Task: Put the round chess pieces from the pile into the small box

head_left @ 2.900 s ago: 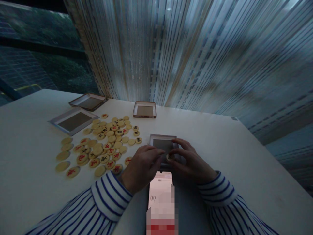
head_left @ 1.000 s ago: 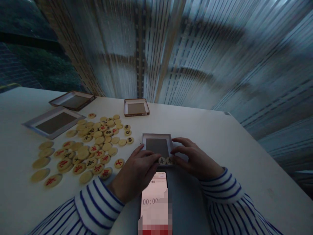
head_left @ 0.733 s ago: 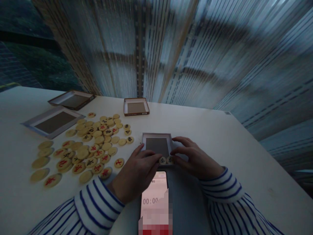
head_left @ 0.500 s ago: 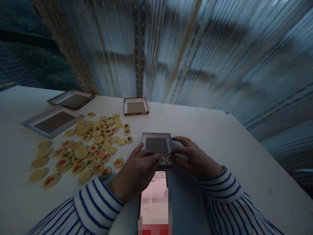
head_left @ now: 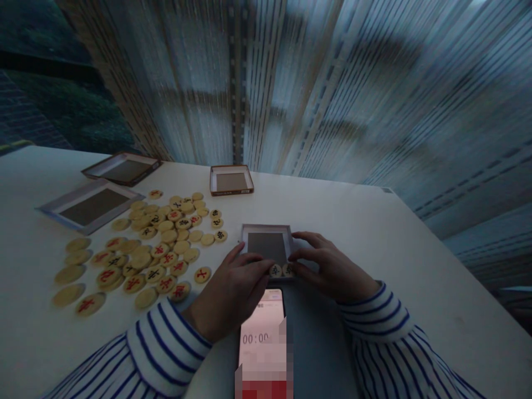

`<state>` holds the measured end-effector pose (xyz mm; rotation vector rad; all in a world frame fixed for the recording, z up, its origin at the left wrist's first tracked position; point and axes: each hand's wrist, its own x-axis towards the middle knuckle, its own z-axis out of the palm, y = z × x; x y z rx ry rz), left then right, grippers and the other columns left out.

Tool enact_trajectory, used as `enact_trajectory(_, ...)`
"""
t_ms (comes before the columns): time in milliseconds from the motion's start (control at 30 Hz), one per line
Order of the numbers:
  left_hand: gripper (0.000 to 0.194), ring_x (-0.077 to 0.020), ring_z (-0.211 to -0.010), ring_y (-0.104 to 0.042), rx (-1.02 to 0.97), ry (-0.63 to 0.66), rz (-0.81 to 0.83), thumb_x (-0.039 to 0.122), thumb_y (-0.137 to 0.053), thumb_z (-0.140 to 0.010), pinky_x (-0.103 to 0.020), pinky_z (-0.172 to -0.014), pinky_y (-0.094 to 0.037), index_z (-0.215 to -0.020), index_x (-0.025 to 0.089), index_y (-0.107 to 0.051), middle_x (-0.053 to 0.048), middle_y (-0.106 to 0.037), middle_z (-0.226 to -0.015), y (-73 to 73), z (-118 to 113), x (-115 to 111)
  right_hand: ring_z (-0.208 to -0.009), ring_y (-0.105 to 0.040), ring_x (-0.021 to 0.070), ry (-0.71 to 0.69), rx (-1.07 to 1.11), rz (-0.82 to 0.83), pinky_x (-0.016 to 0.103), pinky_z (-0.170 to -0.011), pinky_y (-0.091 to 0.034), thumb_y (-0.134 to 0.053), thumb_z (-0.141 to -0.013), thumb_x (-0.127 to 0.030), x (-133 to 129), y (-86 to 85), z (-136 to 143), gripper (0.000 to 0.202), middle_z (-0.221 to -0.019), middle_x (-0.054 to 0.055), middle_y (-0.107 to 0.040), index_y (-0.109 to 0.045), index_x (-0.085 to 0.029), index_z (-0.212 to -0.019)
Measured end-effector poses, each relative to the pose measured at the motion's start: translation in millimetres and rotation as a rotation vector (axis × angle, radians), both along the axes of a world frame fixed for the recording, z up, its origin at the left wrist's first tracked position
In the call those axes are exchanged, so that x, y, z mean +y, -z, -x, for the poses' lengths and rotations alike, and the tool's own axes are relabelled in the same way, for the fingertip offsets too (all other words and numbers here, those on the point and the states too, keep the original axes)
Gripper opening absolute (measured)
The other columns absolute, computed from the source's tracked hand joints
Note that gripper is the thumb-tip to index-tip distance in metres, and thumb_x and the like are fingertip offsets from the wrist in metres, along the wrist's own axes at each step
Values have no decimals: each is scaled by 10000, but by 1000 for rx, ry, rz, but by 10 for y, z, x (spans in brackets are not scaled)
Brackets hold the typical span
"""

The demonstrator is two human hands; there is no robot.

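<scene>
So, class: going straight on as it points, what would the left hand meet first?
The left hand would probably meet the left disc in the near box; whether they touch now is unclear.

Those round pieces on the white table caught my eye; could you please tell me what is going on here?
A person in striped sleeves is busy at a shallow box. Two round pieces with black characters lie along its near side: the left hand is at one, the right hand at the other. Many loose pieces lie scattered to the left, and a phone lies nearer the person.
</scene>
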<state>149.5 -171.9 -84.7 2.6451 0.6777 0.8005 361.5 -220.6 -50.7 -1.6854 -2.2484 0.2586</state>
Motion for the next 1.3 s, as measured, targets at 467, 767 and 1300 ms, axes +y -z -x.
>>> enact_trajectory(467,323,-220,-987,-566,-13,-19,122,171,-550,-794,-480,-936,-425,-1116,165,-518,-94,-642,-1018,-45,73,31,-1046,-584,232,-8,30,11,442,-893,-478,-531,-768,-179,20,18,-16,352,-1161,108,-612,-566,-180,-1119)
enact_trajectory(767,302,-211,-971,-557,-45,6,166,151,-555,-797,-448,-906,-459,-1097,155,-519,-88,-632,-1016,-79,38,64,-1026,-593,230,15,11,4,431,-883,-486,-517,-773,-166,39,14,-15,339,-1145,106,-619,-556,-169,-1110)
enact_trajectory(1300,267,-223,-895,-588,-200,-184,-107,219,-619,-727,-384,-765,-517,-980,144,-574,-104,-639,-963,-266,283,-205,-1025,-595,284,165,2,-324,478,-868,-485,-497,-815,-345,109,129,-70,238,-1113,164,-621,-595,-163,-933)
